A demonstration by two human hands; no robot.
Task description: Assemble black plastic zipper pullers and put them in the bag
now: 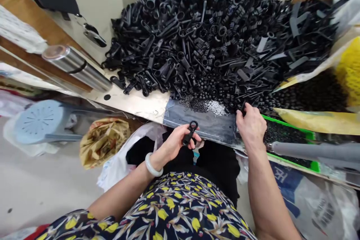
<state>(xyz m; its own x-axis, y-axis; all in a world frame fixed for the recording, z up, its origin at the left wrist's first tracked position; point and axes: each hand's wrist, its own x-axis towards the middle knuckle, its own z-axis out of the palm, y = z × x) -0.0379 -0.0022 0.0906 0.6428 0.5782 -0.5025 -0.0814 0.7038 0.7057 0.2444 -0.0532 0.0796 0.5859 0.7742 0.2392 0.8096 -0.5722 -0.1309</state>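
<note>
My left hand [180, 140] is closed round a black ring-ended plastic part [191, 132], held just over the front edge of the bench. At the right end of the dark work mat [194, 120], my right hand [251, 125] has its fingers pinched together by the small black pieces; a dark piece shows at the fingertips, too small to name. Between the hands, on the mat's far edge, lie silver pins [216, 108] and small dark metal bits [197, 104]. Behind them rises a big heap of black plastic parts [202, 37], with rings, levers and clips mixed.
A steel flask [77, 67] stands at the left. To the right are a green-rimmed tray [289, 123] of small black pieces, a grey tube [312, 150] and a yellow bag [317, 120]. Below left are a blue stool [39, 122] and a brown bag [104, 140].
</note>
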